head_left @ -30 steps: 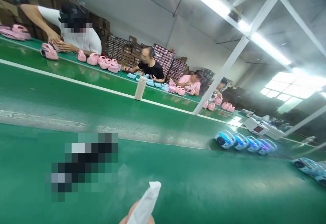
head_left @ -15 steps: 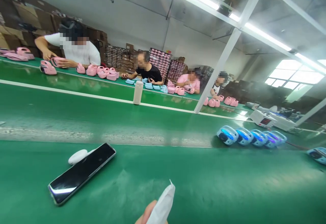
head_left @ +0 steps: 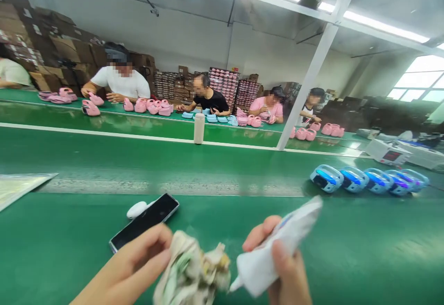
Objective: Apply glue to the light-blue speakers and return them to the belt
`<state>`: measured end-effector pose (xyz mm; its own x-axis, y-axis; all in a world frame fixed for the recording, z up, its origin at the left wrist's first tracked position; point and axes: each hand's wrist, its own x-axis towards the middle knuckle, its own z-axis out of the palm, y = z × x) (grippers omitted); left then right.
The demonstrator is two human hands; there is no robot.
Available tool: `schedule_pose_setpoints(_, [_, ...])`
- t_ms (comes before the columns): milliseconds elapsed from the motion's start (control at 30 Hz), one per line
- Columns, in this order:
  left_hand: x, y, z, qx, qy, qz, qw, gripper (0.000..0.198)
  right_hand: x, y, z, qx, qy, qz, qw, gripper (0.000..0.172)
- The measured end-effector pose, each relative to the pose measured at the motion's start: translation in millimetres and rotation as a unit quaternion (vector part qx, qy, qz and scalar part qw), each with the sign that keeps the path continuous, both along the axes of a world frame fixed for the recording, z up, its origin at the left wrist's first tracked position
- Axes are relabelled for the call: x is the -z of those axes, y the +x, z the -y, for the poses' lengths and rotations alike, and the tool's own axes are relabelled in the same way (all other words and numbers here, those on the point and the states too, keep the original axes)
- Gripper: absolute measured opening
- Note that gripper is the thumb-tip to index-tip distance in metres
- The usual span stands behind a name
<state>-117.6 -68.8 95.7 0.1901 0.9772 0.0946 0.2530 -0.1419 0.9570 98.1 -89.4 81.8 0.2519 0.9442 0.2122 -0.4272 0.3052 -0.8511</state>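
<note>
My left hand (head_left: 138,261) pinches a crumpled, stained cloth (head_left: 189,270) at the bottom centre. To its right, my right hand (head_left: 286,263) grips a white tube (head_left: 274,249), whose narrow nozzle points down and left, close to the cloth's right edge. Whether nozzle and cloth touch I cannot tell. Behind my left hand a black-screened phone (head_left: 149,222) lies on the green table (head_left: 347,249), with a small white rounded object (head_left: 137,210) beside it.
Several blue, lit devices (head_left: 326,179) stand in a row at the right. A beige bottle (head_left: 199,129) stands farther back near a white post (head_left: 308,83). A flat sheet (head_left: 21,187) lies at left. People handle pink and blue parts across the table.
Both hands have come up into view, the left with the cloth. The tube shows fully now, with its nozzle visible. The view has shifted, and the sheet at left has appeared.
</note>
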Motion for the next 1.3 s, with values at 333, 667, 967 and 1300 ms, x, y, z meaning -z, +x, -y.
schedule_pose_setpoints(333, [-36.1, 64.7, -39.8, 0.133, 0.004, 0.146, 0.980, 0.021, -58.9, 18.7, -39.3, 0.148, 0.209, 0.010, 0.967, 0.032])
schedule_pose_setpoints(667, [-40.9, 40.5, -47.9, 0.195, 0.043, 0.003, 0.980, 0.018, -47.8, 20.3, -43.8, 0.175, 0.140, 0.169, 0.960, 0.039])
schedule_pose_setpoints(967, [-46.5, 36.3, -49.8, 0.221, 0.078, -0.071, 0.970, 0.019, -46.8, 20.3, -49.9, 0.133, 0.134, 0.129, 0.974, 0.038])
schedule_pose_setpoints(1300, [-48.9, 34.7, -47.5, 0.220, 0.067, -0.085, 0.969, 0.020, -44.9, 14.4, -50.4, 0.106, 0.137, 0.156, 0.972, 0.035])
